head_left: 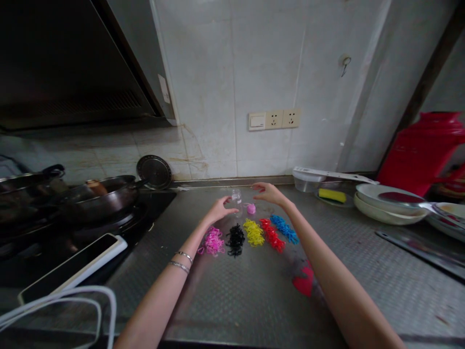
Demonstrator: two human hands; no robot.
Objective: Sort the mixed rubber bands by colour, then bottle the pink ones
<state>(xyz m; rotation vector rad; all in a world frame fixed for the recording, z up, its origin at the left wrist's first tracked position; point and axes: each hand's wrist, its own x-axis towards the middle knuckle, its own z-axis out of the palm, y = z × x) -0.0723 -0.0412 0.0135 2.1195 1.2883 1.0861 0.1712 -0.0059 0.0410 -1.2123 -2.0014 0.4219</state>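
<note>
A small clear jar (236, 196) stands upright near the back of the metal counter. My left hand (219, 210) is at its left side, fingers and thumb spread apart; whether they touch the jar I cannot tell. To the jar's right, my right hand (271, 193) hovers with its fingers curved and apart, holding nothing. Between the hands lies a small pink cap (251, 208). In front of them, small bands lie in separate piles: pink bands (212, 241), black bands (236, 240), yellow bands (253, 232), red bands (272, 235) and blue bands (285, 229).
Left are a stove with a pan (109, 198), a white-edged device (76, 266) and a white cable (109, 300). A yellow sponge (332, 196), stacked plates (385, 213), a long knife-like tool (417, 249) and a red jug (417, 155) stand right. A red heart-shaped patch (304, 281) lies near my right forearm.
</note>
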